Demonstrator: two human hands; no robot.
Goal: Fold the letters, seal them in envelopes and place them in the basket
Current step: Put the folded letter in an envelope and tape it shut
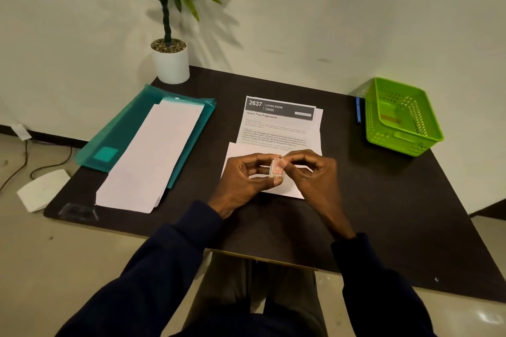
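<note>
Pink-printed paper, a small packet (277,169), is pinched between the curled fingertips of the left hand (245,179) and right hand (313,176), its long axis pointing away from the person, above a white sheet (287,189) on the dark bench (383,200). The printed letter (276,124) lies just beyond, lengthwise, headed at its far end "2637 LIVING ROOM" and "Guest Tray Preparation". The green basket (397,137) stands far right, well apart.

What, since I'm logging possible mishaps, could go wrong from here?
1. Both the left hand and right hand pinch the small pinkish item by fingertips only; it might slip onto the white sheet.
2. The green basket sits at the far right edge of the table, so a nudge could tip it off.
</note>
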